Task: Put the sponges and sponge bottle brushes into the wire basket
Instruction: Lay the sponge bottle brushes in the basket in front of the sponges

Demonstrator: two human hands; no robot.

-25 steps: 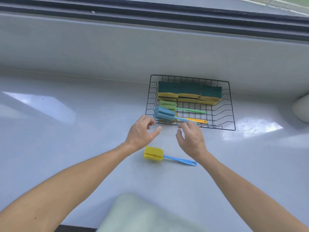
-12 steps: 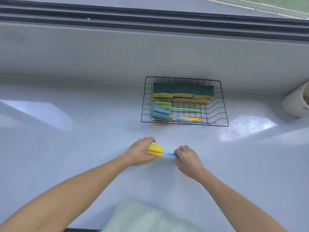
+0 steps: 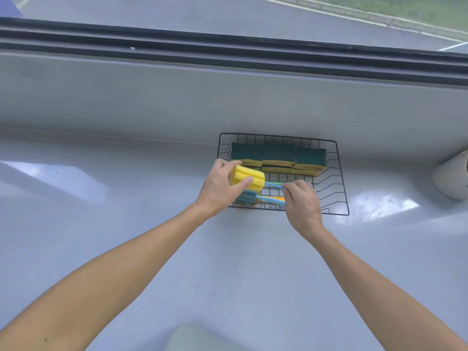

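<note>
A black wire basket (image 3: 340,173) stands on the grey counter against the back ledge. Three green-topped yellow sponges (image 3: 278,154) line its far side. A blue sponge bottle brush (image 3: 247,196) lies near its front left, with an orange handle beside it. I hold a yellow sponge bottle brush (image 3: 247,177) with a blue handle over the basket's left part. My left hand (image 3: 220,188) grips its yellow head. My right hand (image 3: 302,202) pinches the blue handle. A green brush's handle shows just behind the held one.
A white cup (image 3: 453,177) lies at the right edge of the counter. A pale cloth-like shape (image 3: 200,338) sits at the bottom, close to me. A dark window frame (image 3: 228,54) runs above the ledge.
Both hands came down to the yellow brush on the counter, took hold of it, and lifted it forward over the basket.
</note>
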